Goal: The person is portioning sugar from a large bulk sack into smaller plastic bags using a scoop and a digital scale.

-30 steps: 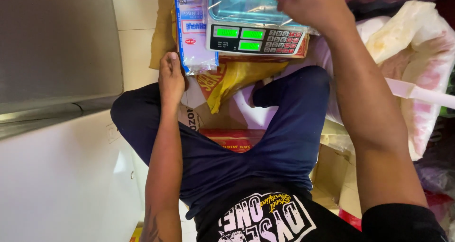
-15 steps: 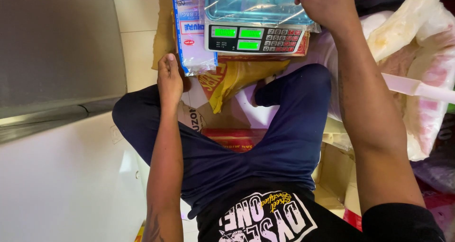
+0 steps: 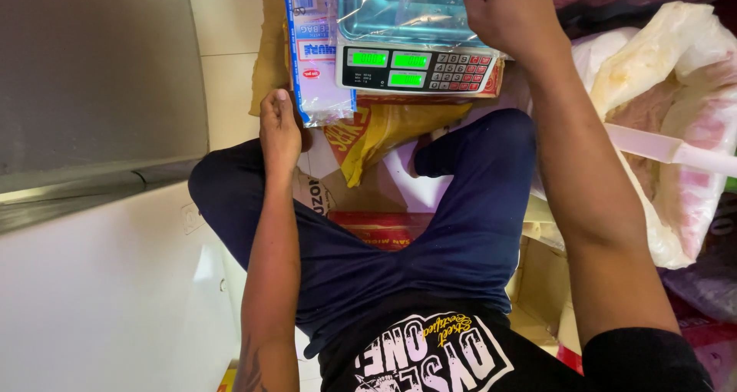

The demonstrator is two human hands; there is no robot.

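Scale (image 3: pixel 418 50) with a green-lit display and keypad sits at the top of the view, ahead of the seated person's knees, its clear plastic-covered pan (image 3: pixel 403 8) on top and its long axis running left to right. Right hand (image 3: pixel 510 12) rests on the pan's right end, fingers curled down over the edge (whether they pinch the plastic cannot be told). Left hand (image 3: pixel 280 127) lies on the left knee, just below a pack of plastic bags (image 3: pixel 315 54) that stands at the scale's left side; its fingers are loosely closed and hold nothing. Right hand is therefore the nearer one. To the right lies an open white sack (image 3: pixel 675 131) with a pale pink scoop handle (image 3: pixel 668 150) across it. Flattened cardboard (image 3: pixel 384 200) covers the floor between the legs.
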